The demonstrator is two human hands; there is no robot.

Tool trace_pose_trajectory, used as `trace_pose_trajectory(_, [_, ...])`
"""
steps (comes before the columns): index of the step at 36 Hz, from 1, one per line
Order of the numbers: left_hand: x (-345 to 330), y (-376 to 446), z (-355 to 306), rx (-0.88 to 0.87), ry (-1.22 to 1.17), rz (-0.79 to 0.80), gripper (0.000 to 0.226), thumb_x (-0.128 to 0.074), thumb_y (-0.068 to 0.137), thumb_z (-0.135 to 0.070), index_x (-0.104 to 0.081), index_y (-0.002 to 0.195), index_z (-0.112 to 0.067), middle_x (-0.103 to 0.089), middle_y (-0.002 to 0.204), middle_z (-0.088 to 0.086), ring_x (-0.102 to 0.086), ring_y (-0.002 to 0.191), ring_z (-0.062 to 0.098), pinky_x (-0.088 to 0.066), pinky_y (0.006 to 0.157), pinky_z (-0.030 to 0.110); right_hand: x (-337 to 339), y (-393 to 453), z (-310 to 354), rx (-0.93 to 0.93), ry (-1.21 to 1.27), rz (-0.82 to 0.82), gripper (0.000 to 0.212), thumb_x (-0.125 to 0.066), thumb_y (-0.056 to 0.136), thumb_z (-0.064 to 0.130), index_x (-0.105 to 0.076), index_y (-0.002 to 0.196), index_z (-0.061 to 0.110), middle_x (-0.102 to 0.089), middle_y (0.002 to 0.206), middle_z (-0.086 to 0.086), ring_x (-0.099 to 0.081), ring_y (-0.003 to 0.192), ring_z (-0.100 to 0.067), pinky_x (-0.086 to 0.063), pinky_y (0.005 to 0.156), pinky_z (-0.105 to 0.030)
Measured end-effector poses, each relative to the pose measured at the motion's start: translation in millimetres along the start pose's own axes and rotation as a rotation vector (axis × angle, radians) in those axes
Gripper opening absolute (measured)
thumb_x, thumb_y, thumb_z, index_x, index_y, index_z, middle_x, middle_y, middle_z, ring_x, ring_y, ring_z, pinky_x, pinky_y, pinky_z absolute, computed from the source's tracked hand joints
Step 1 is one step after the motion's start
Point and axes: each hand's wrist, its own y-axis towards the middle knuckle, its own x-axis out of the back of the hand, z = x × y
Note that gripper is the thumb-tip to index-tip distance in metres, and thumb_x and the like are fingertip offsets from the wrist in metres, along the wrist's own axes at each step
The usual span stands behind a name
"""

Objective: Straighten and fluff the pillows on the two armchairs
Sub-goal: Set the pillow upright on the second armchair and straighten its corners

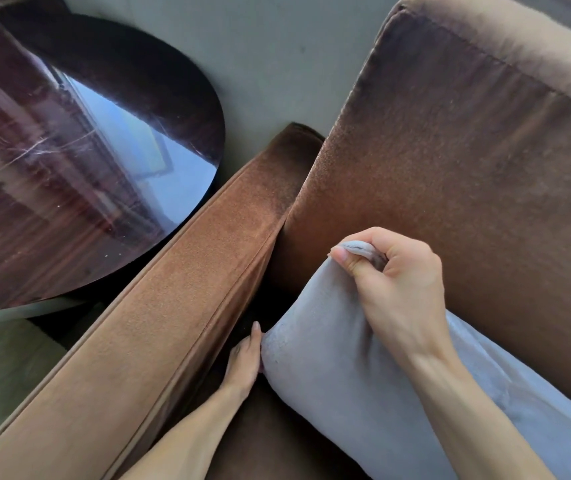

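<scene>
Left hand [244, 355] flat against pillow [329, 358] side | right hand [391, 282] pinching top corner | pillow on armchair [467, 174] seat, against backrest | est. mid-straightening, chair 1 of 2; other chair unseen

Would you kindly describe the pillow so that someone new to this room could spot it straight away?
Start at the brown armchair beside the round dark table. The pillow lies on its seat, leaning against the backrest, with the right hand gripping its top corner and the left hand touching its side. It is the only pale grey-blue thing among brown upholstery.
</scene>
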Motion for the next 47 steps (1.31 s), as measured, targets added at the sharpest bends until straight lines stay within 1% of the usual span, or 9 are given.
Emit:
trace_pose_trajectory(16, [4,-14,8,0.019,0.043,-0.095,0.067,-0.018,0.106,-0.052,-0.074,0.090,-0.021,-0.053,0.041,-0.009,-0.048,0.050,0.010,-0.036,0.054,0.027,-1,-3,-4,0.069,0.011,0.094,0.010,-0.074,0.086,0.015,-0.075,0.077,0.018,-0.073,0.073,0.010,-0.066,0.080,-0.004,-0.042,0.068,-0.008])
trace_pose_trajectory(22, [13,-25,-21,0.022,0.102,-0.057,0.057,-0.018,0.105,-0.056,-0.069,0.115,-0.031,-0.061,0.050,-0.005,-0.052,0.048,0.012,-0.039,0.046,0.020,15,-7,-11,0.028,0.005,0.112,0.009,-0.076,0.085,0.025,-0.074,0.094,0.026,-0.074,0.090,0.016,-0.066,0.095,0.001,-0.045,0.079,-0.009])
trace_pose_trajectory(25, [18,-44,-51,-0.083,0.073,-0.069,0.051,-0.024,0.106,-0.052,-0.064,0.129,-0.030,-0.070,0.085,0.023,-0.046,0.048,0.009,-0.039,0.047,0.018,31,-18,-21,0.004,-0.013,0.096,0.022,-0.078,0.084,0.033,-0.070,0.105,0.030,-0.071,0.103,0.018,-0.062,0.105,0.002,-0.043,0.089,-0.008])
trace_pose_trajectory(28, [23,-75,-91,-0.212,-0.012,0.057,0.051,-0.029,0.095,-0.066,-0.063,0.125,-0.044,-0.058,0.056,0.006,-0.050,0.051,0.006,-0.043,0.071,0.029,52,-36,-34,-0.034,-0.037,0.084,0.030,-0.081,0.080,0.036,-0.068,0.107,0.036,-0.068,0.110,0.020,-0.061,0.109,0.005,-0.041,0.091,-0.005])
trace_pose_trajectory(31, [28,-105,-132,-0.382,-0.092,0.177,0.060,-0.044,0.084,-0.080,-0.062,0.129,-0.043,-0.050,0.056,-0.007,-0.047,0.050,0.002,-0.041,0.057,0.013,82,-57,-51,-0.099,-0.066,0.075,0.038,-0.084,0.074,0.042,-0.068,0.108,0.038,-0.066,0.113,0.020,-0.059,0.111,0.007,-0.038,0.091,-0.003])
trace_pose_trajectory(36, [28,-140,-199,-0.569,-0.061,0.234,0.043,-0.065,0.086,-0.032,-0.062,0.129,-0.032,-0.075,0.106,-0.016,-0.060,0.061,-0.003,-0.048,0.059,0.010,141,-99,-82,-0.195,-0.222,0.071,0.049,-0.071,0.064,0.067,-0.065,0.108,0.047,-0.056,0.124,0.034,-0.051,0.119,0.011,-0.033,0.096,-0.001])
trace_pose_trajectory(40, [29,-134,-220,-0.691,0.136,0.225,0.019,-0.074,0.086,-0.012,-0.079,0.101,-0.023,-0.073,0.103,-0.004,-0.068,0.084,0.012,-0.051,0.065,0.019,185,-131,-114,-0.289,-0.307,0.040,0.054,-0.085,0.068,0.052,-0.058,0.115,0.047,-0.052,0.123,0.039,-0.042,0.121,0.016,-0.033,0.099,-0.011])
trace_pose_trajectory(43, [27,-123,-226,-0.671,0.159,0.159,0.020,-0.074,0.087,-0.003,-0.079,0.085,-0.022,-0.072,0.083,0.001,-0.059,0.062,0.016,-0.047,0.058,0.026,211,-159,-142,-0.444,-0.404,-0.032,0.051,-0.087,0.073,0.027,-0.060,0.115,0.038,-0.053,0.114,0.035,-0.046,0.113,0.008,-0.038,0.099,-0.029])
trace_pose_trajectory(47, [27,-117,-230,-0.662,0.140,0.099,0.019,-0.068,0.089,0.003,-0.075,0.085,-0.014,-0.063,0.059,0.009,-0.047,0.047,0.015,-0.045,0.051,0.018,229,-185,-167,-0.527,-0.472,-0.222,0.032,-0.081,0.077,0.005,-0.067,0.085,0.032,-0.065,0.090,0.013,-0.062,0.086,-0.015,-0.040,0.075,-0.020])
